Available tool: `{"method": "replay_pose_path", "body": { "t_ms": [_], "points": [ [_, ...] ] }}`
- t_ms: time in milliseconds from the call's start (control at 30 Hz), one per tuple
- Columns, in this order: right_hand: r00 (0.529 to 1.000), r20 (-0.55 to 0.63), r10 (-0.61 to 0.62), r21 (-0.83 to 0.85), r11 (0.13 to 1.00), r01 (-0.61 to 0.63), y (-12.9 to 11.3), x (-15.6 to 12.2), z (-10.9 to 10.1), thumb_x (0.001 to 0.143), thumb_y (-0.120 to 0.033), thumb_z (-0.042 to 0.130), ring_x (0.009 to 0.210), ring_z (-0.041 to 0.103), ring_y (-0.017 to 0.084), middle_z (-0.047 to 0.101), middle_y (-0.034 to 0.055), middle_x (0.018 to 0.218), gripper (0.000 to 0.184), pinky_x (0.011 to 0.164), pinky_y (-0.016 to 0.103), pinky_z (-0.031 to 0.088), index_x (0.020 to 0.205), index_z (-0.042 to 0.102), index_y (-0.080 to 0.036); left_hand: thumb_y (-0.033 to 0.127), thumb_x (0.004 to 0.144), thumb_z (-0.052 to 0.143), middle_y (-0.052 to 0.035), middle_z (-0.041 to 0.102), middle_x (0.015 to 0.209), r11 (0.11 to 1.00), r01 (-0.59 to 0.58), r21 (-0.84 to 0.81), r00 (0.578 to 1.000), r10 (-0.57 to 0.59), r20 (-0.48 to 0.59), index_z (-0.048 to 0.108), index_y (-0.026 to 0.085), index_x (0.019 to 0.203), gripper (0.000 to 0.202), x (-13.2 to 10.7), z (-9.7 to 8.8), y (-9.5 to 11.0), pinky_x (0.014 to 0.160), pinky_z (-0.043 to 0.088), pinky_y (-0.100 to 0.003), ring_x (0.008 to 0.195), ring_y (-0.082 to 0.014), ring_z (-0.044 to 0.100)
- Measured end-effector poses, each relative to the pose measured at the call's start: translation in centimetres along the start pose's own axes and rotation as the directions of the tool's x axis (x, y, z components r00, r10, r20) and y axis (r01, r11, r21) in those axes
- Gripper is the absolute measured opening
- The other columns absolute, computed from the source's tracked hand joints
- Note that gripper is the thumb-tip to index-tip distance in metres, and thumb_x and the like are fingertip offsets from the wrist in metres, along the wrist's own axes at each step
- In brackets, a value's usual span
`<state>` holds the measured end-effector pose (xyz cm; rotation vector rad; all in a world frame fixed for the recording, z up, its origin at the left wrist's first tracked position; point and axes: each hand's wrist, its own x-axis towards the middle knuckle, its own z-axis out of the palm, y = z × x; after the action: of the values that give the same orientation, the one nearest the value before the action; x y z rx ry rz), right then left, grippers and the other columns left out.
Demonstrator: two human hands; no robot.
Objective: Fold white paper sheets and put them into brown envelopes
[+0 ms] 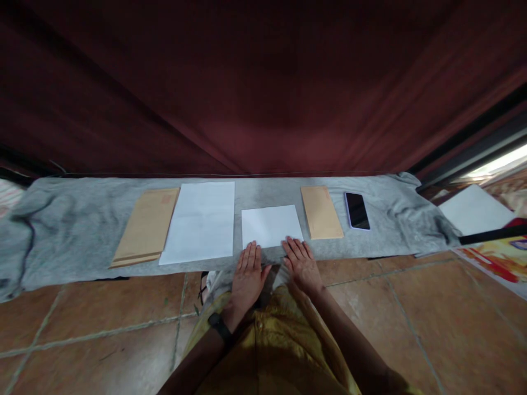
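A white sheet of paper [272, 225], smaller than the one beside it, lies in front of me on the grey cloth. My left hand [248, 274] rests flat near its lower left corner, fingers stretched out. At the lower right corner lies my right hand [302, 266], palm down with its fingertips on the paper's edge. Left of this sheet is a larger white paper [200, 222], touching a big brown envelope [146, 226]. A smaller brown envelope [321, 213] lies just right of the small sheet. Neither hand grips anything.
The grey cloth [387, 219] covers a long narrow surface. A phone [357, 210] lies right of the small envelope. Behind hangs a dark red curtain [263, 109]. A dark metal frame and a colourful printed sheet [500, 258] are at the right. Tiled floor [123, 318] shows below.
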<state>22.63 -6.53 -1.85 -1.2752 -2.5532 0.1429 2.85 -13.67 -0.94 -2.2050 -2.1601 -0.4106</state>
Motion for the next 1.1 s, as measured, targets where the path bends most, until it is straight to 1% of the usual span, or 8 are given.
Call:
{"method": "replay_pose_path", "body": {
  "t_ms": [167, 400, 533, 733, 833, 900, 1000, 1100],
  "points": [
    [1.000, -0.006, 0.026, -0.005, 1.000, -0.026, 1.1, -0.6, -0.3, 0.106, -0.034, 0.039, 0.146, 0.037, 0.026, 0.043, 0.0089, 0.158, 0.052, 0.121, 0.050, 0.026, 0.155, 0.037, -0.019, 0.042, 0.102, 0.040, -0.0205, 0.038, 0.159, 1.000, 0.014, 0.003, 1.000, -0.014, -0.007, 0.036, 0.004, 0.153, 0.064, -0.2, 0.0, -0.3, 0.121, 0.034, -0.048, 0.150, -0.0302, 0.031],
    [0.998, -0.042, 0.054, 0.001, 0.999, -0.054, 2.4, -1.4, -0.5, 0.106, -0.036, 0.037, 0.146, 0.036, 0.027, 0.042, 0.0123, 0.158, 0.054, 0.120, 0.050, 0.030, 0.156, 0.035, -0.015, 0.043, 0.102, 0.038, -0.0217, 0.038, 0.158, 1.000, 0.009, 0.016, 1.000, -0.009, -0.008, 0.039, 0.002, 0.151, 0.063, -0.3, 0.0, -0.3, 0.121, 0.034, -0.048, 0.150, -0.0310, 0.031],
    [0.996, -0.051, 0.076, 0.000, 0.997, -0.076, 3.0, -1.7, -0.3, 0.106, -0.035, 0.036, 0.146, 0.037, 0.028, 0.045, 0.0137, 0.156, 0.054, 0.119, 0.050, 0.032, 0.156, 0.035, -0.013, 0.043, 0.102, 0.039, -0.0217, 0.038, 0.158, 1.000, 0.012, 0.023, 1.000, -0.012, -0.022, 0.038, 0.002, 0.151, 0.064, -0.4, -0.1, -0.4, 0.120, 0.035, -0.049, 0.150, -0.0312, 0.031],
    [0.994, -0.076, 0.078, -0.007, 0.997, -0.079, 3.4, -1.9, -0.2, 0.106, -0.036, 0.035, 0.145, 0.038, 0.028, 0.048, 0.0153, 0.154, 0.054, 0.119, 0.050, 0.032, 0.154, 0.037, -0.011, 0.043, 0.102, 0.039, -0.0224, 0.039, 0.157, 1.000, 0.027, 0.009, 0.999, -0.026, -0.030, 0.038, 0.002, 0.151, 0.065, -0.6, -0.5, -0.6, 0.122, 0.032, -0.050, 0.150, -0.0314, 0.033],
    [0.993, -0.086, 0.081, -0.012, 0.997, -0.082, 3.1, -1.9, -0.2, 0.106, -0.036, 0.036, 0.146, 0.037, 0.029, 0.047, 0.0160, 0.154, 0.055, 0.118, 0.051, 0.032, 0.154, 0.036, -0.010, 0.042, 0.101, 0.041, -0.0234, 0.038, 0.158, 1.000, 0.026, 0.016, 0.999, -0.025, -0.031, 0.037, 0.001, 0.151, 0.065, -0.2, -0.7, -0.1, 0.122, 0.031, -0.052, 0.151, -0.0324, 0.030],
    [0.993, -0.087, 0.082, -0.016, 0.996, -0.084, 2.9, -1.9, -0.2, 0.105, -0.035, 0.036, 0.146, 0.036, 0.029, 0.046, 0.0162, 0.155, 0.055, 0.118, 0.051, 0.032, 0.154, 0.037, -0.010, 0.040, 0.101, 0.043, -0.0210, 0.036, 0.160, 1.000, -0.016, 0.004, 1.000, 0.016, -0.011, 0.035, 0.004, 0.153, 0.064, 0.3, -0.8, 0.6, 0.123, 0.030, -0.050, 0.152, -0.0309, 0.028],
    [0.993, -0.085, 0.086, -0.026, 0.996, -0.089, 2.7, -1.8, -0.4, 0.106, -0.036, 0.036, 0.146, 0.036, 0.029, 0.046, 0.0170, 0.154, 0.054, 0.118, 0.051, 0.031, 0.153, 0.038, -0.009, 0.039, 0.100, 0.045, -0.0185, 0.034, 0.161, 0.993, -0.113, -0.030, 0.993, 0.114, 0.029, 0.035, 0.005, 0.153, 0.063, 1.4, -0.5, 2.0, 0.124, 0.029, -0.047, 0.153, -0.0280, 0.026],
    [0.992, -0.086, 0.092, -0.028, 0.995, -0.095, 2.7, -1.8, -0.5, 0.106, -0.036, 0.035, 0.146, 0.036, 0.029, 0.047, 0.0176, 0.154, 0.054, 0.118, 0.051, 0.032, 0.153, 0.038, -0.008, 0.041, 0.100, 0.046, -0.0206, 0.035, 0.161, 0.993, -0.115, -0.028, 0.992, 0.116, 0.042, 0.036, 0.004, 0.152, 0.064, 2.1, 0.1, 2.9, 0.124, 0.028, -0.049, 0.152, -0.0296, 0.028]
  ]
}}
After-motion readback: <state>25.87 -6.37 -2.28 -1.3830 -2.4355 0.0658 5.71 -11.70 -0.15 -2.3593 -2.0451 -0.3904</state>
